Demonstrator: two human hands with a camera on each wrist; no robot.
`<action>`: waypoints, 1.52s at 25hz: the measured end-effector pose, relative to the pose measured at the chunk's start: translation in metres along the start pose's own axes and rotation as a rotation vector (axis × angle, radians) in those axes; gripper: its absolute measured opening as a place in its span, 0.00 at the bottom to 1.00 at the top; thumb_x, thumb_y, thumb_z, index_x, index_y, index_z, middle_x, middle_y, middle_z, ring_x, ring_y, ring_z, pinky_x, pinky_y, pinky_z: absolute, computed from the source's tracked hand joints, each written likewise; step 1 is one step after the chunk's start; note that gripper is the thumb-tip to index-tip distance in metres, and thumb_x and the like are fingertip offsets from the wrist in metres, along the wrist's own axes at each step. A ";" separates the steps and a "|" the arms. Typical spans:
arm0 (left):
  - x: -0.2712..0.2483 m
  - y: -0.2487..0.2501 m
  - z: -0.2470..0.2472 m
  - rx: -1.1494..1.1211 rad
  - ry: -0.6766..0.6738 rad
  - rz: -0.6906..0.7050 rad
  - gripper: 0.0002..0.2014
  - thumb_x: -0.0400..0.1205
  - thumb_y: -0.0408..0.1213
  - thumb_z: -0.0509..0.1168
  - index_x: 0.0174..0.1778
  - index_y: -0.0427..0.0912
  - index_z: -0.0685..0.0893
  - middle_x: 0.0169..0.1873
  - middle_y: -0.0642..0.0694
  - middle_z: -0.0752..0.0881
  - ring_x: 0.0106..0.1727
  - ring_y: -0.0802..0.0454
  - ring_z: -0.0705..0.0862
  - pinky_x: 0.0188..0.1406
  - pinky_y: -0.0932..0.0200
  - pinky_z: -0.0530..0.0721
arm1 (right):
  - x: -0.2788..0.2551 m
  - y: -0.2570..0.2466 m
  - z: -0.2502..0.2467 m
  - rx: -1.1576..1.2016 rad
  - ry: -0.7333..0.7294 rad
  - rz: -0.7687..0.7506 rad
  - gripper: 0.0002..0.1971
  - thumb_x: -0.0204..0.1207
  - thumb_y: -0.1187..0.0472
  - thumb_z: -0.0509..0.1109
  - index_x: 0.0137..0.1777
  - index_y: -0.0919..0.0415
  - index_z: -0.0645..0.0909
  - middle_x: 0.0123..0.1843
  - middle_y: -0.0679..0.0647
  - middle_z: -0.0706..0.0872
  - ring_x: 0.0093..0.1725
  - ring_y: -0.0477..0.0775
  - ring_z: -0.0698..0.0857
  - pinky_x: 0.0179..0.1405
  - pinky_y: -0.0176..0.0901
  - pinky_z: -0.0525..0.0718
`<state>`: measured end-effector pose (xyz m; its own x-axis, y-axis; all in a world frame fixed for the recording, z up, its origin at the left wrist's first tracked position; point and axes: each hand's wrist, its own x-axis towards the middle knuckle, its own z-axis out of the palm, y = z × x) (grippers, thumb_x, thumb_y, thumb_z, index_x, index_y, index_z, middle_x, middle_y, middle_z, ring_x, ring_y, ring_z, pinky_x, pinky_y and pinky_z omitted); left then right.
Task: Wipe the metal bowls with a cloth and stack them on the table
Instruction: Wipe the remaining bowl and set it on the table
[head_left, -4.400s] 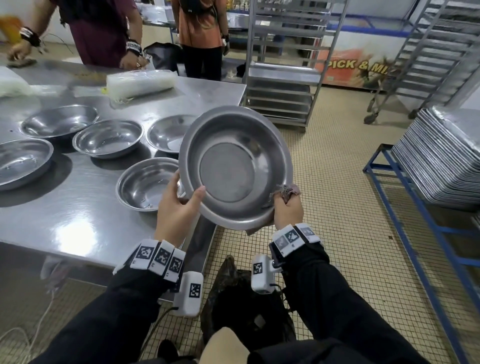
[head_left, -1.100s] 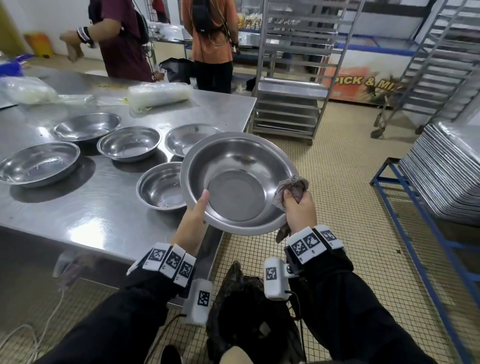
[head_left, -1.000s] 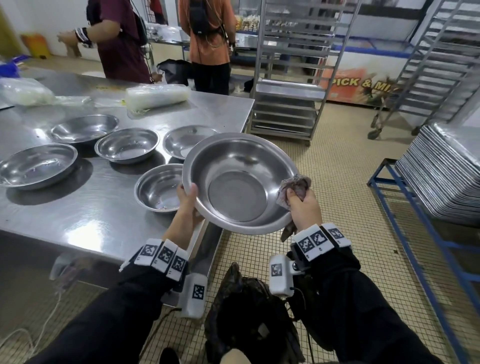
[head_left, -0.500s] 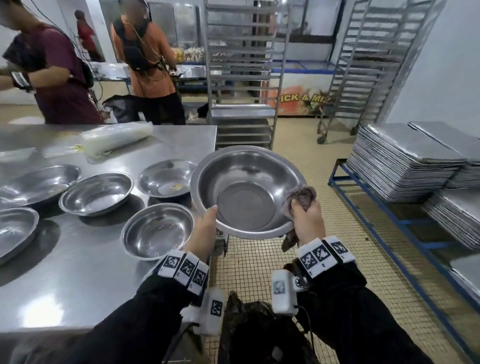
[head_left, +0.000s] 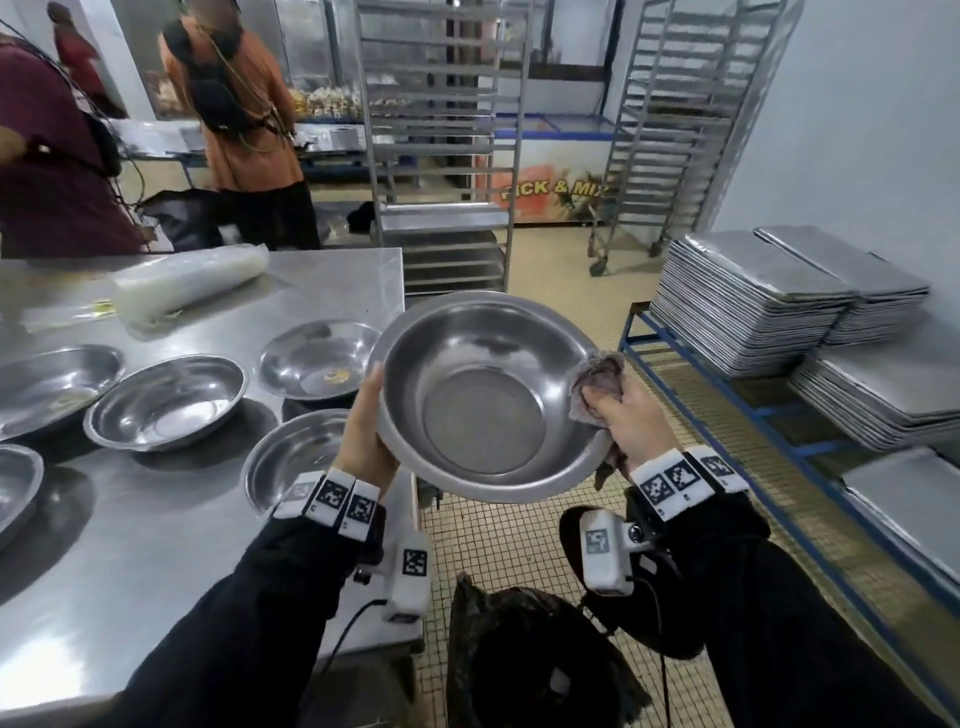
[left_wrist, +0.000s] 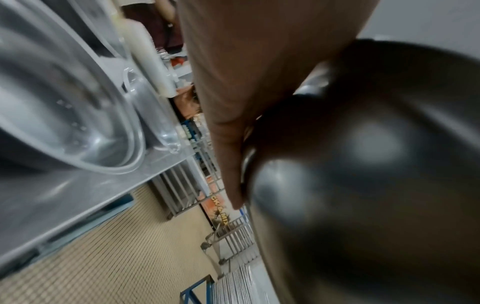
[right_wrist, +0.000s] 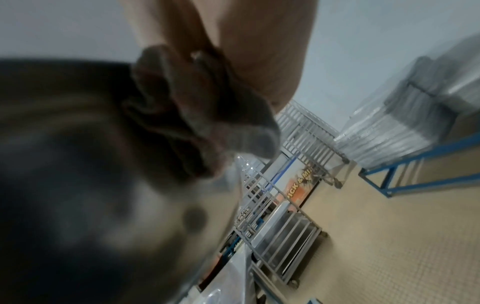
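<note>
Bowls, round and shiny and made of metal (head_left: 166, 400), sit at nine o'clock on the long steel table (head_left: 156, 545), not stacked yet. The big round metal bowl (head_left: 488, 400) is up in the air in the middle, tipped toward the person. To wipe it well, I think the bowl should turn slowly while the cloth rubs all around the rim and inside. The left hand (head_left: 363, 441) holds the bowl's edge at nine o'clock, thumb on the rim, fingers hidden under it. The right hand (head_left: 631, 421) at three o'clock curls tight around the crumpled grey cloth (head_left: 597, 384) and presses it on the rim.
</note>
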<state>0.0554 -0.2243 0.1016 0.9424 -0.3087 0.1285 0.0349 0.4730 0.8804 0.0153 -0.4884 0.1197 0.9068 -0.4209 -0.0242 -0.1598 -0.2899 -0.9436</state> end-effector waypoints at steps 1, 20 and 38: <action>-0.001 0.002 -0.002 -0.031 0.006 -0.047 0.32 0.85 0.54 0.52 0.78 0.32 0.69 0.64 0.33 0.81 0.64 0.35 0.80 0.64 0.38 0.78 | -0.003 -0.001 0.002 -0.013 -0.004 -0.017 0.12 0.80 0.54 0.66 0.60 0.56 0.78 0.53 0.53 0.85 0.53 0.54 0.84 0.56 0.52 0.80; -0.002 0.014 -0.005 0.014 -0.007 0.076 0.29 0.88 0.55 0.43 0.68 0.38 0.78 0.55 0.40 0.87 0.56 0.43 0.87 0.57 0.46 0.84 | -0.008 -0.015 0.010 0.056 -0.018 -0.066 0.10 0.81 0.56 0.65 0.60 0.55 0.78 0.49 0.49 0.87 0.48 0.50 0.87 0.44 0.40 0.82; 0.020 0.000 0.001 0.019 0.128 -0.027 0.28 0.89 0.52 0.49 0.74 0.32 0.74 0.61 0.31 0.82 0.62 0.34 0.81 0.65 0.34 0.77 | -0.004 -0.006 0.003 0.159 0.025 -0.001 0.09 0.79 0.60 0.67 0.57 0.57 0.77 0.50 0.55 0.86 0.46 0.52 0.86 0.41 0.43 0.83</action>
<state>0.0740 -0.2314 0.1044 0.9761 -0.2123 0.0462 0.0555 0.4495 0.8915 0.0133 -0.4823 0.1242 0.8966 -0.4425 -0.0164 -0.0930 -0.1519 -0.9840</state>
